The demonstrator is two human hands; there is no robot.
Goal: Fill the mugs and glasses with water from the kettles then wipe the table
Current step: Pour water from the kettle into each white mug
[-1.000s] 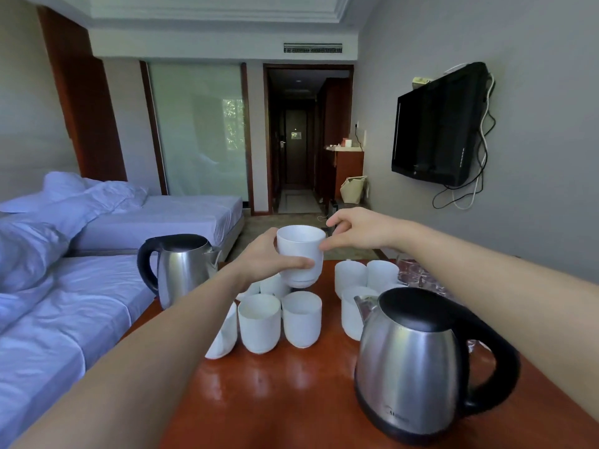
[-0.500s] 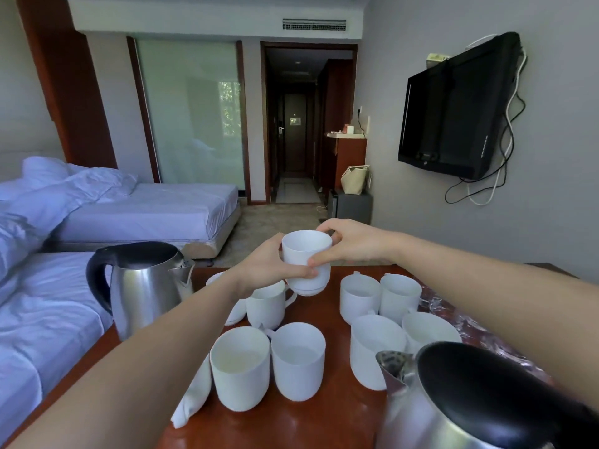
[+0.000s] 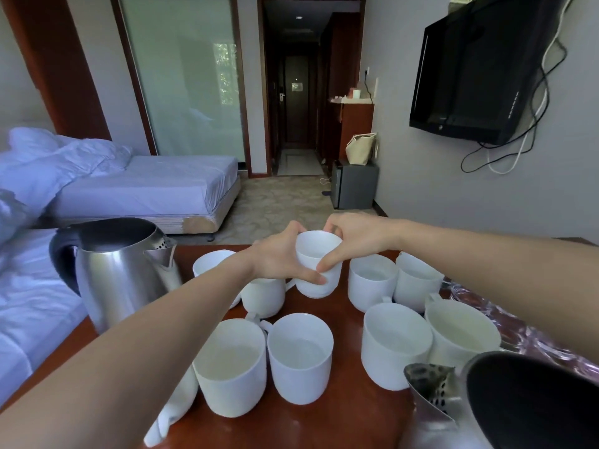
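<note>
At the tabletop's (image 3: 340, 426) far left corner stands a steel kettle (image 3: 123, 270) with a black handle, its lid open and its spout turned toward the middle. A white cloth (image 3: 175, 413) lies near the front left edge, partly under the left forearm. Just right of it, two white mugs (image 3: 231, 367) stand side by side and touching, and two more sit behind them, partly hidden by the left wrist.

The left hand (image 3: 278, 257) grasps a white mug (image 3: 319, 264) near the middle of the far edge. Its thumb (image 3: 311, 279) lies across the near wall, and its fingers curl round the far side up by the rim. The right hand (image 3: 356, 238) grips the same mug from the other side, with one finger (image 3: 330, 260) pressed on the near wall beside the left thumb and the others hooked over the far rim. Whether the mug's base touches the wood cannot be told.

Right of it are four more mugs (image 3: 395, 345) in two rows. Clear glasses (image 3: 518, 325) line the right edge, blurred. A second kettle (image 3: 518, 403) fills the front right corner.
</note>
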